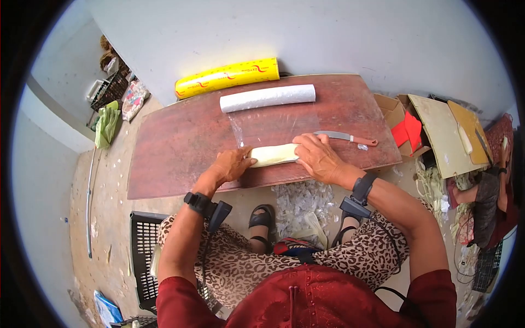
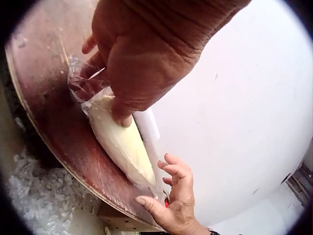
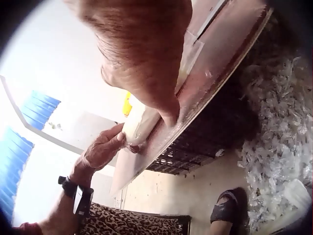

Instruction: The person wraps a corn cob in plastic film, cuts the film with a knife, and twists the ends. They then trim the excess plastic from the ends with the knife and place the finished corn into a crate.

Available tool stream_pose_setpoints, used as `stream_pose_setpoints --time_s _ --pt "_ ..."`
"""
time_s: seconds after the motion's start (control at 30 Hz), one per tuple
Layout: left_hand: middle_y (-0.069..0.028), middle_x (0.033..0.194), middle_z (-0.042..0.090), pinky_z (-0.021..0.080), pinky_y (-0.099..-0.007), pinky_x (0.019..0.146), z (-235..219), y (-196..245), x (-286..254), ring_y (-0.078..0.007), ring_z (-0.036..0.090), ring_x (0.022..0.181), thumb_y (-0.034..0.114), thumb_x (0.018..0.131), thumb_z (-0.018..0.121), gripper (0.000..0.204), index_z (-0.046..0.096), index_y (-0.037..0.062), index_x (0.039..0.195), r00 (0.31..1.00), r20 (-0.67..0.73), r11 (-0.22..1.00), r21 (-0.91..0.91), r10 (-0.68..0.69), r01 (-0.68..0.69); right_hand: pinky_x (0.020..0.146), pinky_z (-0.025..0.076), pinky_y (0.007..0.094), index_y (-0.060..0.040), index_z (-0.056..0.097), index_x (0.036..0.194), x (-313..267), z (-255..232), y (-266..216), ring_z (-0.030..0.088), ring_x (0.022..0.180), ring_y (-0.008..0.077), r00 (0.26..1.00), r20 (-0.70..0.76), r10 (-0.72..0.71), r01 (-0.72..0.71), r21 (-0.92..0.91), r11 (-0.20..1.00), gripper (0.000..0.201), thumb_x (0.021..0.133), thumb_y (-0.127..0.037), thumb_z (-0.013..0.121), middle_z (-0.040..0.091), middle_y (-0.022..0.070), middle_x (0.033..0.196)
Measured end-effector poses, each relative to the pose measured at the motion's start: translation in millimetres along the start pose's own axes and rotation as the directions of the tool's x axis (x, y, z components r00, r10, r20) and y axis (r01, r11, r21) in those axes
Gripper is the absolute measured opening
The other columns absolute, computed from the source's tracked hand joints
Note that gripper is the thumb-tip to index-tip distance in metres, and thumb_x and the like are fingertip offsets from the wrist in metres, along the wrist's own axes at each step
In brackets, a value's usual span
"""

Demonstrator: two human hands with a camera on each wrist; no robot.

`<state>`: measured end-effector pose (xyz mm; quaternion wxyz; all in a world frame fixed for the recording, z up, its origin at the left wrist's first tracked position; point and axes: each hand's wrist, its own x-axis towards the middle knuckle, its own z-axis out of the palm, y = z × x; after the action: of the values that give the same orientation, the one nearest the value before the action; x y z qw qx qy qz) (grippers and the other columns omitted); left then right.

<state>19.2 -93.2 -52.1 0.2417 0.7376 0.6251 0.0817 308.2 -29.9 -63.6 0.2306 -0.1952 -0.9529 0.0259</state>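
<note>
A long pale cream piece lies near the front edge of a reddish-brown board, on clear film drawn from a white roll. My left hand grips its left end; in the left wrist view the thumb of this hand presses the piece with bunched film under the fingers. My right hand curls round the right end, with fingers on the far side and thumb along the board's edge. In the right wrist view that hand hides most of the piece.
A yellow film box lies against the wall behind the roll. A knife with a reddish handle rests right of my right hand. Cardboard boxes stand at the right, a black crate at my left, and plastic scraps cover the floor.
</note>
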Motion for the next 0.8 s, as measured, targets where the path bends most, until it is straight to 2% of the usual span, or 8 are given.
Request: stream_pose_setpoints --time_s 0.1,0.23,0.3,0.4,0.5,0.7,0.8 --pt "-0.028 0.104 0.063 0.047 -0.0439 0.085 -5 5 -2 -0.0431 0.061 0.099 0.029 0.095 0.053 0.037 0.057 0.0013 0.119 1.0 0.007 0.999 -0.032 0.005 -0.005 0.089 0.033 0.0444 -0.0067 0.054 0.092 8 -2 2 0.051 0.11 0.027 0.994 0.055 0.092 -0.097 0.1 0.99 0.008 0.087 -0.01 0.058 0.055 0.0086 0.106" --pt "-0.0276 0.102 0.064 0.047 -0.0419 0.084 -6 6 -2 -0.0406 0.062 0.095 0.027 0.094 0.054 0.035 0.058 0.001 0.117 1.0 0.01 0.997 -0.075 -0.004 0.005 0.082 0.038 0.0451 -0.007 0.055 0.091 18 1 12 0.056 0.097 0.0312 0.954 0.151 0.259 -0.29 0.237 0.927 0.006 0.089 -0.012 0.058 0.058 0.0104 0.094" --pt "-0.0269 0.103 0.064 0.047 -0.0427 0.085 -6 5 -1 -0.0409 0.062 0.097 0.028 0.094 0.055 0.036 0.059 0.0031 0.119 1.0 0.012 0.997 -0.079 -0.001 0.002 0.078 0.041 0.0451 -0.0068 0.056 0.089 20 12 22 0.058 0.091 0.0342 0.937 0.147 0.317 -0.349 0.337 0.875 0.006 0.09 -0.012 0.058 0.059 0.0119 0.09" --pt "-0.0256 0.104 0.065 0.048 -0.045 0.085 -3 -1 2 -0.0425 0.061 0.101 0.032 0.093 0.056 0.038 0.059 0.0075 0.122 1.0 0.0 0.996 -0.088 0.023 -0.023 0.07 0.045 0.0433 -0.0046 0.057 0.083 22 21 27 0.06 0.079 0.0355 0.928 0.093 0.362 -0.371 0.344 0.863 0.013 0.087 -0.016 0.062 0.061 0.0135 0.082" --pt "-0.0251 0.103 0.066 0.048 -0.0437 0.085 -4 -2 2 -0.0417 0.062 0.1 0.032 0.093 0.057 0.038 0.06 0.0079 0.122 1.0 0.0 0.991 -0.132 0.026 -0.026 0.067 0.047 0.0417 -0.0025 0.057 0.08 24 18 33 0.061 0.074 0.0343 0.876 0.175 0.45 -0.478 0.436 0.762 0.018 0.084 -0.018 0.067 0.063 0.0162 0.077" --pt "-0.0249 0.103 0.066 0.048 -0.0427 0.085 -6 -1 3 -0.0409 0.062 0.101 0.033 0.093 0.057 0.04 0.059 0.0082 0.124 1.0 0.031 0.991 -0.131 -0.002 0.006 0.067 0.047 0.0421 -0.0022 0.06 0.081 20 4 46 0.062 0.072 0.0327 0.845 0.24 0.479 -0.535 0.384 0.753 0.018 0.083 -0.018 0.068 0.065 0.0188 0.077" --pt "-0.0253 0.102 0.066 0.048 -0.0432 0.085 -5 -4 5 -0.0414 0.062 0.1 0.034 0.092 0.057 0.04 0.059 0.0075 0.123 1.0 0.028 0.992 -0.124 -0.01 0.013 0.067 0.048 0.0413 -0.0023 0.061 0.081 13 13 60 0.062 0.07 0.0326 0.868 0.182 0.463 -0.497 0.345 0.796 0.021 0.083 -0.021 0.07 0.065 0.0184 0.076"
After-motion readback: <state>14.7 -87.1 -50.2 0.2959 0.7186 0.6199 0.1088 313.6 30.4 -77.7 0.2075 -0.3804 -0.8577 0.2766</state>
